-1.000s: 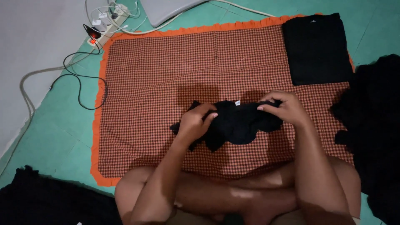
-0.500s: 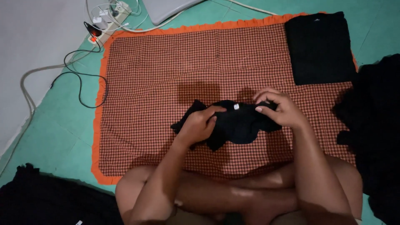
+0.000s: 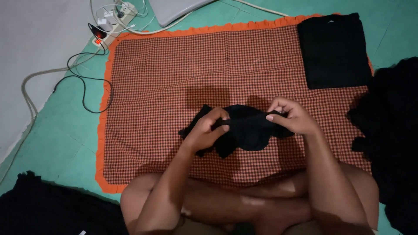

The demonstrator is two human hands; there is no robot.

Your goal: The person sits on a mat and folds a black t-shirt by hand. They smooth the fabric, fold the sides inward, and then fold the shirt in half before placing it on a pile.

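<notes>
Head view, only view. Landmark is the checked cloth, red-and-dark check with an orange border, spread flat on a green floor. Left hand is over the near-centre of the checked cloth, fingers curled closed, pinching the upper left edge of a small black garment. Right hand is just right of it, also over the near part of the checked cloth, fingers bent and closed on the garment's upper right edge, thumb on the near side. The black garment is bunched and hangs between both hands, raised off the checked cloth; cannot tell if its lower part touches it. Person's crossed legs sit on the near edge of the checked cloth. Folded black cloth lies flat on the far right corner of the checked cloth. Black clothing pile is off its right edge, another black heap off its near left corner. Power strip with plugs and cables are off the far left corner. A flat grey object is beyond the far edge.
</notes>
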